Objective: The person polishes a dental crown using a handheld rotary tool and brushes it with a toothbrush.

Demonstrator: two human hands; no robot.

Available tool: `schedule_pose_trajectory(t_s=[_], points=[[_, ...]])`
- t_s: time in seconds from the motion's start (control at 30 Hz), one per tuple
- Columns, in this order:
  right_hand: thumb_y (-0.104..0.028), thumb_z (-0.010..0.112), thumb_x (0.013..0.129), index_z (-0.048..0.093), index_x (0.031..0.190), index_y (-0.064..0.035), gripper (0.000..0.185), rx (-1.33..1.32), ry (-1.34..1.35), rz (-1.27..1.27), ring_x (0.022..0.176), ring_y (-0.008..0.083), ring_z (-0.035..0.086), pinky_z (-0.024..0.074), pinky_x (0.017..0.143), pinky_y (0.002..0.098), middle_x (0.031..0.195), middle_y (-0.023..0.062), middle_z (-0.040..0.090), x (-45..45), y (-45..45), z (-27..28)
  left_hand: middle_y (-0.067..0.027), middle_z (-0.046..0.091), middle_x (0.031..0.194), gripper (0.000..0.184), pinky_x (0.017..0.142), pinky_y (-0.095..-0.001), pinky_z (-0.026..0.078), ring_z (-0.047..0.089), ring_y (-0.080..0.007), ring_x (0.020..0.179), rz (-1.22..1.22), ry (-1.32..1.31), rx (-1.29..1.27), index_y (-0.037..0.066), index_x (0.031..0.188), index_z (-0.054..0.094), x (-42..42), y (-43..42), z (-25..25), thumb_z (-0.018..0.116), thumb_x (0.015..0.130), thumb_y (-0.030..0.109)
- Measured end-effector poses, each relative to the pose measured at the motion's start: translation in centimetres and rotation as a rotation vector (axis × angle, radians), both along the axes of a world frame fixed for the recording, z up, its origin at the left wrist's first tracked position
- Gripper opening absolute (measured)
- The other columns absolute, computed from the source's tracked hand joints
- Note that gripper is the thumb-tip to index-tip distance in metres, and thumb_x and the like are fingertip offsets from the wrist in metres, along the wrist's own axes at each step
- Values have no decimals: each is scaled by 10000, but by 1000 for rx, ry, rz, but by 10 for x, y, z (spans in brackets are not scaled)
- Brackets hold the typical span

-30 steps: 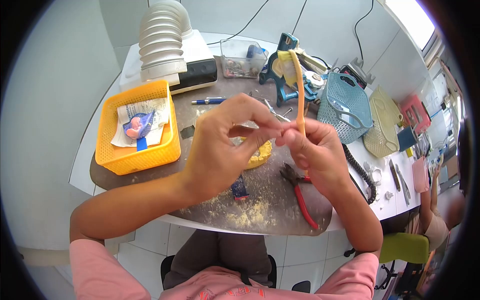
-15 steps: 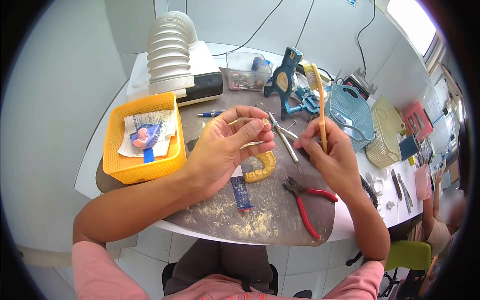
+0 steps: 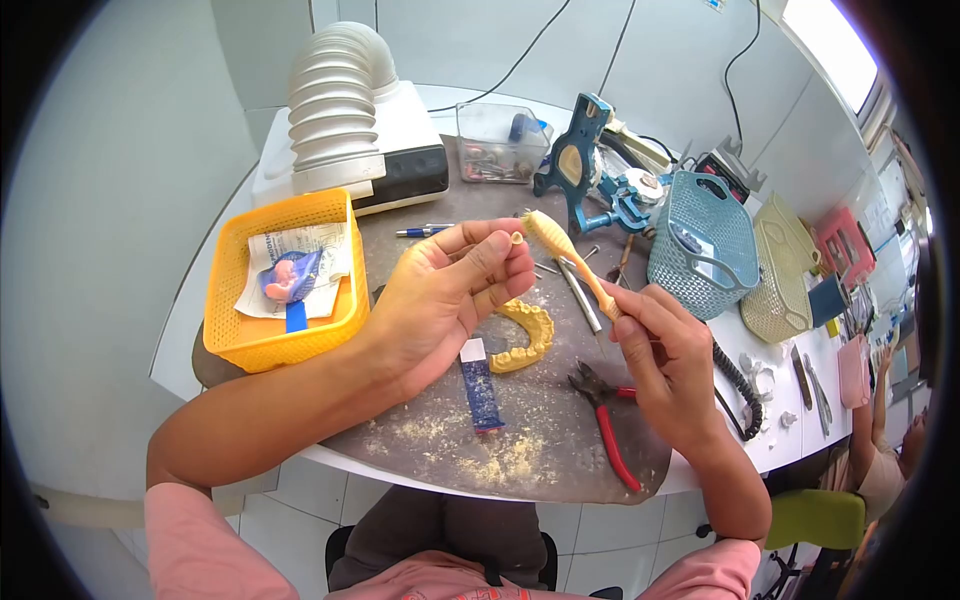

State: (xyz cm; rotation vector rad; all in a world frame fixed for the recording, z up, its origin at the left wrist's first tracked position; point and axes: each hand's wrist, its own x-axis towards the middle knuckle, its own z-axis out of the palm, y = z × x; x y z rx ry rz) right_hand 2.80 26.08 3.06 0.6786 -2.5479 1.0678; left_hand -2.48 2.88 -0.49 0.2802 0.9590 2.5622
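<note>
My left hand pinches a small cream tooth-like piece between thumb and fingertips, above the bench. In my right hand is a toothbrush-shaped brush, gripped by its handle. Its bristle head points up and left, close beside the small piece; I cannot tell whether they touch. Below my left hand lies a yellow dental arch model, with a blue and white strip next to it. Red-handled cutters lie under my right hand, one handle partly hidden. A metal pen-like tool rests behind.
A yellow basket holds papers and a blue bag with something pink. Behind stand a white hose unit, a clear bin and a blue articulator. Baskets line the right. Pale dust covers the front; another person sits far right.
My right hand has swung the brush from upright down to the left, bringing the bristles beside the small piece. My left hand stays nearly in place, with the piece now showing more clearly.
</note>
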Motion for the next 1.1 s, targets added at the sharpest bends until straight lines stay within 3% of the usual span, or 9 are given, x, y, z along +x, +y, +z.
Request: schedule_pose_trajectory(t_s=[0.37, 0.47, 0.7, 0.77, 0.83, 0.93, 1.1], points=[[-5, 613, 904, 656, 1252, -61, 355, 131, 88, -47, 573, 136, 488, 405, 521, 283, 757, 76, 535, -2, -3, -3, -60, 654, 1084, 198, 925, -237, 543, 639, -120, 1000, 42, 6, -102, 15, 1124, 627, 2, 3, 3, 635, 947, 103], [0, 621, 899, 674, 1231, -69, 343, 102, 251, -116, 560, 123, 470, 382, 501, 272, 777, 64, 557, -5, 1, -4, -49, 653, 1047, 210, 916, -236, 544, 636, -110, 973, 46, 4, -96, 15, 1129, 628, 1, 2, 2, 647, 939, 101], [28, 630, 885, 679, 1220, -63, 350, -57, 138, -89, 564, 109, 446, 351, 495, 266, 741, 50, 516, -3, 4, -2, -34, 649, 980, 223, 900, -237, 545, 631, -98, 933, 41, 23, -58, 11, 1135, 626, 0, 1, 1, 654, 934, 104], [29, 627, 888, 681, 1215, -59, 343, 113, 54, -29, 572, 110, 458, 372, 508, 267, 733, 50, 519, -2, 1, 2, -35, 650, 978, 226, 896, -233, 545, 632, -99, 931, 47, 7, -64, 10, 1138, 625, 3, 3, 5, 654, 934, 102], [35, 625, 889, 680, 1219, -64, 350, 91, 91, -55, 572, 112, 467, 383, 509, 259, 753, 53, 545, -2, 1, 1, -36, 650, 975, 230, 891, -230, 546, 632, -100, 930, 51, -9, -70, 8, 1142, 624, 3, 3, 5, 654, 933, 100], [31, 626, 891, 677, 1222, -55, 346, 52, 348, -126, 562, 113, 476, 381, 489, 248, 793, 66, 590, -3, 4, 3, -40, 652, 981, 229, 886, -229, 548, 634, -105, 931, 42, 36, -50, 5, 1141, 623, -1, 0, 2, 654, 931, 92], [3, 637, 894, 683, 1202, -40, 314, 131, 152, -14, 566, 100, 494, 391, 495, 253, 778, 69, 590, -2, 5, 6, -38, 649, 975, 220, 888, -231, 546, 637, -106, 933, 61, 13, -67, 2, 1131, 623, 4, 4, 9, 656, 929, 82]])
